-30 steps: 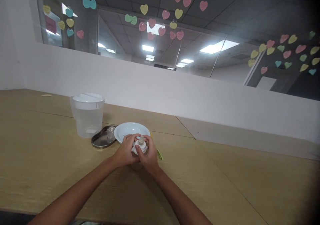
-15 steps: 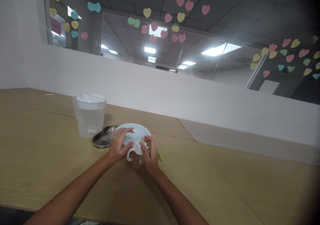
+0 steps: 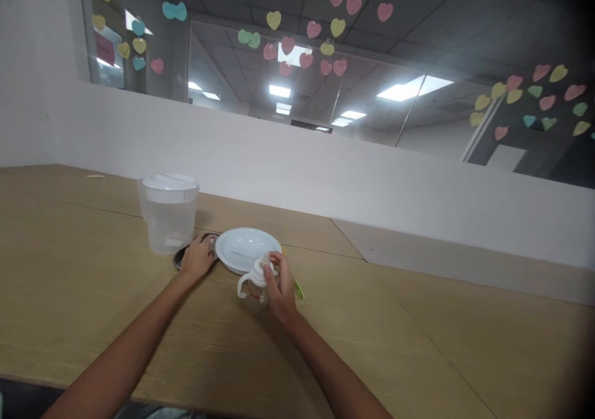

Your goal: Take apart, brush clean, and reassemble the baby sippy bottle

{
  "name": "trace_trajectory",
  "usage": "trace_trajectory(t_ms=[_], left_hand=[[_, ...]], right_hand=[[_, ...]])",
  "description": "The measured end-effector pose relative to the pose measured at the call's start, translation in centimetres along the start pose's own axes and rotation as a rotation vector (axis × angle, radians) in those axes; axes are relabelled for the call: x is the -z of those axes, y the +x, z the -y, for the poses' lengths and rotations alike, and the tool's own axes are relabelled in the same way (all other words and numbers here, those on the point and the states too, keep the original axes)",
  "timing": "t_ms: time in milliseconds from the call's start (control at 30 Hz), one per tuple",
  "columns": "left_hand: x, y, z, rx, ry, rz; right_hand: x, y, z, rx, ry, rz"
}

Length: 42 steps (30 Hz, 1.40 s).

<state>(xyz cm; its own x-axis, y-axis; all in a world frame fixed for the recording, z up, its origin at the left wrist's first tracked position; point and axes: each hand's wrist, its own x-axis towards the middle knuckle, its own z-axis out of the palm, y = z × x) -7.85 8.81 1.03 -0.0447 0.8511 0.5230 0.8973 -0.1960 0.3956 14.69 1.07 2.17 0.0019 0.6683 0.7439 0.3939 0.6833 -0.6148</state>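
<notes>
Right hand (image 3: 282,286) grips the white collar of a clear two-handled bottle (image 3: 255,296), teat up, on the tan table (image 3: 385,357), while left hand (image 3: 198,259) is down over the dark metal tray (image 3: 177,261), fingers at a clear piece (image 3: 212,244) in it, grip unclear. White dish (image 3: 248,238) sits just behind the bottle, lidded translucent pitcher (image 3: 170,220) stands behind the tray to its left, and a green item (image 3: 300,290) partly shows past the right hand. Beyond: white wall (image 3: 279,165), then window glass (image 3: 362,97) dotted with heart-shaped notes (image 3: 338,28).
</notes>
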Motion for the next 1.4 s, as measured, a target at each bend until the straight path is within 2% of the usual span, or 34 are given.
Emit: trace_trajectory(t_ms=[167,233,300,367,467,533,600,700,767,833,967,1267,1400], left_hand=[[0.4,-0.5,-0.3,0.056,0.092,0.077],[0.9,-0.4,-0.3,0.077,0.121,0.067],[1.8,-0.1,-0.6,0.05,0.119,-0.071],[3.1,0.1,-1.1,-0.003,0.068,-0.324],[5.0,0.0,-2.9,-0.089,-0.123,-0.685],[5.6,-0.7,-4.5,-0.182,-0.281,-0.769],[5.5,-1.8,-6.3,-0.31,-0.408,-0.732],[4.7,-3.7,-8.4,-0.543,-0.516,-0.591],[4.2,-4.5,-9.3,-0.699,-0.546,-0.493],[3.9,-5.0,-9.8,-0.789,-0.56,-0.42],[3.6,-5.1,-10.2,-0.795,-0.576,-0.379],[2.7,-5.3,-10.1,-0.784,-0.621,-0.355],[2.4,-5.1,-10.1,-0.866,-0.646,-0.368]], right_hand=[[0.0,0.0,0.0,0.01,-0.004,0.002],[0.0,0.1,0.0,0.013,-0.015,0.003],[0.1,0.1,0.1,0.013,-0.029,0.004],[0.1,0.0,0.1,0.011,-0.038,0.008],[0.0,-0.1,0.1,0.008,-0.046,0.016],[-0.1,-0.2,0.1,0.016,-0.056,0.009],[-0.1,-0.3,0.1,0.038,-0.073,-0.012],[0.0,-0.5,0.3,0.086,-0.084,-0.059],[0.2,-0.6,0.5,0.135,-0.085,-0.077],[0.3,-0.7,0.6,0.207,-0.109,-0.067],[0.4,-0.9,0.6,0.296,-0.158,-0.046],[0.5,-1.0,0.5,0.268,-0.098,-0.009],[0.6,-1.0,0.7,0.302,-0.107,-0.004]])
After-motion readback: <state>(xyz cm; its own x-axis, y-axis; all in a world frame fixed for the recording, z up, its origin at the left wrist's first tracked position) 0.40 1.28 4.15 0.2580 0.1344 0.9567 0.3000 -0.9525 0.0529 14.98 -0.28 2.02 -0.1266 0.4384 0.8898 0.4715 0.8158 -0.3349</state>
